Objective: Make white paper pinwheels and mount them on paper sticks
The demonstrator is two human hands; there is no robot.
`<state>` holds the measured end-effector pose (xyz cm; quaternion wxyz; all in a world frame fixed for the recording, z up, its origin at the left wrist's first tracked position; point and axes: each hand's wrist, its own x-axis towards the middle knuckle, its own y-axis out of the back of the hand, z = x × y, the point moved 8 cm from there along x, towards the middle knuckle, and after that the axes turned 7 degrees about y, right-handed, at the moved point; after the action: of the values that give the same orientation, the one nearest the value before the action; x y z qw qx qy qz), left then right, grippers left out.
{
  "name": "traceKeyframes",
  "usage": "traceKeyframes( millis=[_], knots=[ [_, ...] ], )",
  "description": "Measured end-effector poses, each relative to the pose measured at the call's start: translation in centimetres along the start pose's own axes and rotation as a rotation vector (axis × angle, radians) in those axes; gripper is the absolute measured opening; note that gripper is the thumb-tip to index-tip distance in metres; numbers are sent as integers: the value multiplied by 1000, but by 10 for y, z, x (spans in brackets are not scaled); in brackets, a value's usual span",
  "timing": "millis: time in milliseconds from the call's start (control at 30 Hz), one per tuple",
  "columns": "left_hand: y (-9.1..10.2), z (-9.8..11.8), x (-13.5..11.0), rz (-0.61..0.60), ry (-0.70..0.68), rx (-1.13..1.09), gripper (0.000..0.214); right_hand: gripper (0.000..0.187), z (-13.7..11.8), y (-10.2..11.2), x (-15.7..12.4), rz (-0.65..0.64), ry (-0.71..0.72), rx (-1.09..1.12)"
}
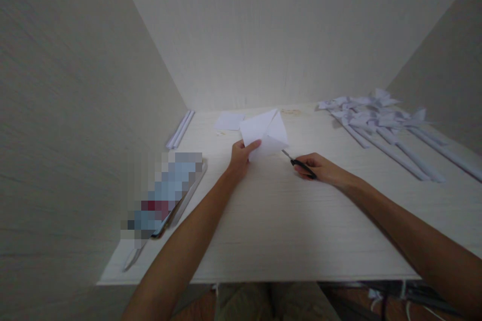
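My left hand (241,156) pinches a white sheet of paper (259,130) by its near left edge, thumb on top. A slit or fold line runs down from the sheet's far right corner. My right hand (311,165) is closed around the black handles of a pair of scissors (302,166). The blade tips point up and left, close to the near right corner of the sheet. Whether the blades touch the paper I cannot tell. Behind the held sheet, another square of white paper (229,121) lies flat on the table.
Several white paper pinwheels (371,113) on rolled-paper sticks lie at the right. Rolled paper tubes (181,129) rest by the left wall. A blurred-out phone-like object (165,193) sits at the left. The white table (263,241) has walls on three sides.
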<state>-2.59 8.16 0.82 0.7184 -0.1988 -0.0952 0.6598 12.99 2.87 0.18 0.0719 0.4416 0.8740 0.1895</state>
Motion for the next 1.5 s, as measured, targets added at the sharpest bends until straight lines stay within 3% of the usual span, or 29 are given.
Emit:
traceKeyframes(
  millis=[367, 633, 800, 933, 1267, 1500],
  knots=[
    [14, 6, 6, 144, -109, -83, 28, 43, -3, -1, 0, -12, 35, 7],
    [12, 6, 4, 120, -103, -37, 27, 44, -4, 0, 0, 34, -1, -45],
    [27, 8, 3, 272, -147, -184, 25, 42, -7, 1, 0, 44, 12, -73],
    [26, 7, -1, 334, -112, -207, 22, 38, -5, 3, -1, 72, -15, -169],
    [27, 6, -2, 348, -97, -216, 27, 36, 2, 5, 1, 87, -59, -268],
    [11, 4, -1, 205, -123, -34, 28, 36, -7, 4, 0, 77, -47, -335]
  ],
)
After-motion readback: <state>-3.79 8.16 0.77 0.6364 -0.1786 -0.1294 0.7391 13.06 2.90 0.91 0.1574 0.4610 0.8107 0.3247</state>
